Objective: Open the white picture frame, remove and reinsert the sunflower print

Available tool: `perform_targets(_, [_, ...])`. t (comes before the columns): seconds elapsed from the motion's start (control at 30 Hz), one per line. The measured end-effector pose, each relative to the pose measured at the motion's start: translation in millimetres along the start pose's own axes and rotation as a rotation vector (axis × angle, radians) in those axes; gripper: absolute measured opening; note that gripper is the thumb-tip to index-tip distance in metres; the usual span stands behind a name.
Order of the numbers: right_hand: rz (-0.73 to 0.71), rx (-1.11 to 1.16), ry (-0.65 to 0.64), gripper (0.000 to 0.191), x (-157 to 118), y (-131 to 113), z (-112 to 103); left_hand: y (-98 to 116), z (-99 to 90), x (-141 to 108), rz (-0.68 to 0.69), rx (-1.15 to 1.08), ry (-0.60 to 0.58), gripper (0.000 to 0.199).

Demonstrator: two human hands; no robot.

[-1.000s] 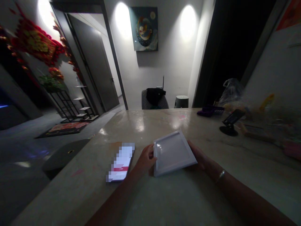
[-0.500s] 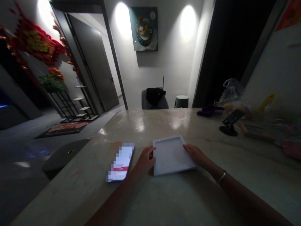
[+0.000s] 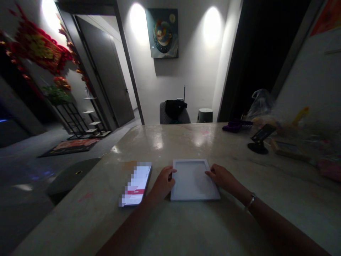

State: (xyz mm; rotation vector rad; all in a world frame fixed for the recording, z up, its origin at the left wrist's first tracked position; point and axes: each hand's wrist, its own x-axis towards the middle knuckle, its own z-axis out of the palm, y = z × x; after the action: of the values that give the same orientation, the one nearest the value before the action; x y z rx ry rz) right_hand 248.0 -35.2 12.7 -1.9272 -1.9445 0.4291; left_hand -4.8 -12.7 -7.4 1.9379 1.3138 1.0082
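Observation:
A white picture frame [image 3: 195,181] with a raised rim lies on the marble-look table, squarely in front of me. My left hand [image 3: 164,182] grips its left edge, the thumb on top of the rim and the other fingers curled at the side. At the opposite edge is my right hand [image 3: 220,175], its thumb over the rim and its fingers bent along the outside. A bracelet circles the right wrist. Left of my left hand lies a phone [image 3: 136,185] with a lit, blurred-out screen.
On the right of the table [image 3: 170,227] stand a black phone stand [image 3: 261,140], a wooden frame [image 3: 290,149], a purple item [image 3: 237,125] and a clear plastic bag [image 3: 261,105]. A stool [image 3: 71,176] is beside the left edge. Behind the far edge is a chair [image 3: 174,112].
The white picture frame has turned from a slant to lie straight before me, its far edge nearer. My right hand has shifted slightly along its side; the left hand has barely moved.

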Motion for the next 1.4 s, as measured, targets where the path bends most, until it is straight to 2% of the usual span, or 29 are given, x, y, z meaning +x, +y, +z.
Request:
perform_targets(0.13, [-0.001, -0.002, 0.129, 0.031, 1.8, -1.2, -4.9, 17.5, -4.5, 1.3, -0.037, -0.034, 0.095, 0.018])
perform_targets(0.17, [-0.016, 0.032, 0.147, 0.035, 2.1, -2.6, -6.2, 23.9, -6.1, 1.2, -0.044, -0.042, 0.102, 0.021])
perform_targets(0.23, [-0.07, 0.209, 0.11, 0.045, 2.1, -6.5, -8.5, 35.3, -9.0, 0.2, -0.067, -0.1, 0.091, 0.036])
perform_targets(0.3, [-0.131, 0.462, 0.021, 0.053, 1.2, -11.3, -10.3, 41.8, -10.2, -1.2, -0.07, -0.247, 0.015, 0.049])
perform_targets(0.37, [-0.165, 0.667, -0.036, 0.056, -0.3, -15.6, -11.2, 42.2, -9.1, -2.3, -0.078, -0.379, -0.078, 0.055])
perform_targets(0.47, [-0.208, 0.848, -0.042, 0.057, -2.2, -19.5, -9.3, 37.1, -4.7, -2.5, -0.12, -0.497, -0.154, 0.058])
perform_targets(0.67, [-0.147, 0.965, -0.132, 0.058, -4.4, -22.6, 3.8, 34.9, 0.2, -1.5, -0.267, -0.516, -0.157, 0.056])
perform_targets(0.83, [-0.141, 1.002, -0.126, 0.056, -5.1, -21.3, 7.8, 38.3, 0.0, -2.8, -0.307, -0.504, -0.143, 0.055])
perform_targets(1.0, [-0.134, 0.94, -0.09, 0.056, -4.2, -19.4, 8.6, 40.0, 2.4, -5.8, -0.352, -0.531, -0.096, 0.054])
perform_targets(1.1, [-0.062, 0.807, 0.083, 0.051, 0.3, -17.0, 8.6, 36.9, 2.1, -6.1, -0.348, -0.567, -0.039, 0.052])
perform_targets(1.2, [-0.017, 0.581, 0.234, 0.04, 8.0, -10.0, 8.3, 29.1, -0.7, -3.8, -0.299, -0.562, 0.072, 0.046])
perform_targets(1.4, [-0.03, 0.126, 0.185, 0.021, 13.3, 1.9, 9.5, 12.0, -4.4, 3.5, -0.189, -0.224, 0.181, 0.022])
